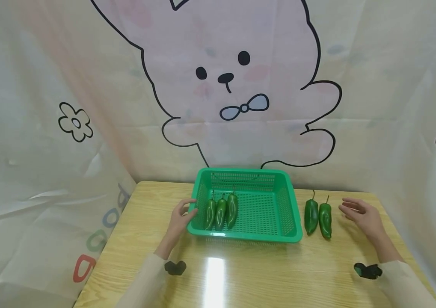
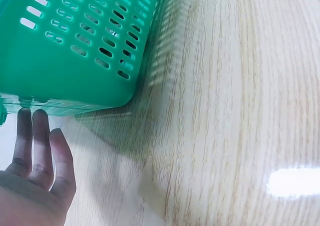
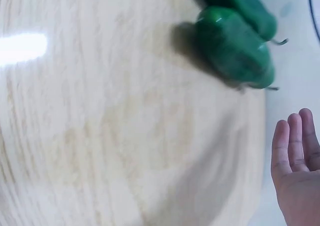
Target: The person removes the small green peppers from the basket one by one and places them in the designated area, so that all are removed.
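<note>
Peppers, glossy and tapered, lie paired near the woodgrain tabletop's far-right corner; right hand's fingers extend loosely, left hand's spread at the perforated basket.

Right wrist view: peppers blurred, one cropped; left wrist view: basket cropped.

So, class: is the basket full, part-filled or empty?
Part-filled: three peppers lie in the basket, with its mesh floor bare beside them.
</note>
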Tool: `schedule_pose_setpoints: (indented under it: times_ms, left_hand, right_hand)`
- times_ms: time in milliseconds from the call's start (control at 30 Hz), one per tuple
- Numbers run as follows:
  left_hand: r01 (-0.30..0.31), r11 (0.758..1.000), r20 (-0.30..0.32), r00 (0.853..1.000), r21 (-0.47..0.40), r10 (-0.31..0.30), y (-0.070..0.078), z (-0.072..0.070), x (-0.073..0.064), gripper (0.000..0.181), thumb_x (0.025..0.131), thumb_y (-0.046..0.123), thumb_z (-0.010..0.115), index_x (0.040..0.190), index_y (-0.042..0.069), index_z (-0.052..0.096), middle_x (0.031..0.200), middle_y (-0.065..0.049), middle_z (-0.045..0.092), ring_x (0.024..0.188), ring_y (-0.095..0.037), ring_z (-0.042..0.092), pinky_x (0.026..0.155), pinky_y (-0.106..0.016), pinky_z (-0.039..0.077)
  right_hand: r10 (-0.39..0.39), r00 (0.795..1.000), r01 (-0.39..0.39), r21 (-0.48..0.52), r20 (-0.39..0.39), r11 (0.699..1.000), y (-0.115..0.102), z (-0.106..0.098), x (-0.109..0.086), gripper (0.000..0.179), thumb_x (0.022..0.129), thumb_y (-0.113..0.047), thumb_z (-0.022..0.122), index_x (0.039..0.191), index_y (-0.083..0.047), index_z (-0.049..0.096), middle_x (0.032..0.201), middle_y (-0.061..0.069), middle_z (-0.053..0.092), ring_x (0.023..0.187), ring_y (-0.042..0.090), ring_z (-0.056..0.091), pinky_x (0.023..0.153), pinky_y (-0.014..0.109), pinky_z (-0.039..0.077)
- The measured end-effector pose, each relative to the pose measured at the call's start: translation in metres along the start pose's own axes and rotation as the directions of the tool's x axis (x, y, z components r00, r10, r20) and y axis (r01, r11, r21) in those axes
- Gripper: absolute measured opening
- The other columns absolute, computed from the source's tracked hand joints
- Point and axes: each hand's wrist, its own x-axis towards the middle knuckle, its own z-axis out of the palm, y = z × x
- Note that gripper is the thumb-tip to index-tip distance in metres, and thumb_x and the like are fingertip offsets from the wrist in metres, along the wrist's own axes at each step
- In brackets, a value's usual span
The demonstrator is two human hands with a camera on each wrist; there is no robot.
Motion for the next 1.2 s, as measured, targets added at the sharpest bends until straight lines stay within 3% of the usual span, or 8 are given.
schedule_pose_setpoints:
  times_ms: [100,233,333,433,567,833,1033,1200]
  left_hand:
    - [0.002,1.0,-0.019,1.0,0.018,-0.002,-0.011,0.0,0.003,0.038,0.101,0.01,0.065,0.137,0.001,0.056,0.144,-0.016,0.05,0.121,-0.045,0.052,0.097,-0.058,0.048]
    - [0.002,1.0,-0.027,1.0,0.031,-0.001,-0.017,-0.001,0.005,0.037,0.101,0.013,0.065,0.137,0.005,0.058,0.143,-0.013,0.051,0.12,-0.042,0.053,0.095,-0.053,0.05]
    - [-0.011,1.0,-0.022,1.0,0.016,0.012,-0.018,-0.002,0.005,0.037,0.101,0.012,0.065,0.137,0.003,0.057,0.141,-0.018,0.052,0.119,-0.043,0.054,0.094,-0.056,0.051]
    - [-0.02,1.0,-0.023,1.0,0.003,0.02,-0.018,-0.002,0.006,0.038,0.101,0.009,0.065,0.137,0.001,0.056,0.141,-0.021,0.051,0.119,-0.045,0.054,0.093,-0.06,0.05]
    - [-0.033,0.999,-0.024,0.999,0.006,0.033,-0.018,-0.002,0.006,0.039,0.101,0.008,0.065,0.137,-0.002,0.055,0.142,-0.021,0.051,0.12,-0.045,0.053,0.093,-0.06,0.05]
    - [-0.027,0.999,0.006,1.0,-0.031,0.028,0.01,0.001,-0.004,0.036,0.098,0.002,0.066,0.132,-0.006,0.057,0.139,-0.02,0.053,0.119,-0.045,0.054,0.094,-0.065,0.047]
    - [-0.034,0.999,0.003,0.999,0.002,0.034,0.014,0.0,-0.005,0.035,0.098,0.002,0.066,0.132,-0.006,0.058,0.138,-0.02,0.055,0.12,-0.047,0.053,0.091,-0.052,0.053]
    - [-0.038,0.999,0.0,0.999,0.009,0.038,0.015,0.001,-0.004,0.036,0.098,0.002,0.066,0.132,-0.007,0.057,0.138,-0.021,0.055,0.119,-0.045,0.054,0.09,-0.048,0.054]
  right_hand:
    - [-0.017,1.0,0.017,0.021,-0.019,1.0,-0.01,0.003,0.0,0.032,0.1,-0.006,0.065,0.132,-0.01,0.063,0.114,-0.014,0.065,0.096,0.001,0.066,0.077,0.019,0.055]
    - [-0.027,0.999,0.03,0.129,-0.022,0.991,-0.024,0.011,0.005,0.028,0.1,-0.002,0.064,0.127,-0.008,0.065,0.114,-0.009,0.067,0.097,0.001,0.066,0.079,0.021,0.055]
    - [-0.048,0.999,0.046,0.254,0.0,0.966,-0.035,0.023,0.011,0.026,0.098,0.002,0.064,0.124,-0.001,0.065,0.113,-0.002,0.069,0.098,0.006,0.067,0.081,0.024,0.056]
    - [-0.073,0.997,0.06,0.316,0.031,0.947,-0.047,0.036,0.015,0.028,0.098,0.004,0.064,0.126,0.009,0.06,0.112,0.003,0.069,0.099,0.011,0.067,0.082,0.027,0.056]
    - [-0.097,0.993,0.073,0.298,0.068,0.952,-0.066,0.055,0.019,0.031,0.099,0.001,0.064,0.126,0.014,0.057,0.112,0.007,0.068,0.099,0.013,0.067,0.084,0.028,0.056]
    - [-0.113,0.984,0.077,0.241,0.138,0.967,-0.093,0.087,0.027,0.026,0.1,-0.005,0.065,0.124,0.007,0.063,0.11,0.004,0.068,0.096,0.012,0.068,0.083,0.029,0.057]
    - [-0.102,0.981,0.062,0.229,0.168,0.971,-0.103,0.107,0.041,0.034,0.101,-0.01,0.065,0.129,0.008,0.06,0.118,0.013,0.066,0.103,0.021,0.067,0.086,0.033,0.057]
    - [-0.108,0.976,0.06,0.244,0.188,0.968,-0.117,0.126,0.05,0.036,0.101,-0.012,0.065,0.129,0.009,0.058,0.118,0.01,0.066,0.107,0.026,0.065,0.09,0.039,0.055]
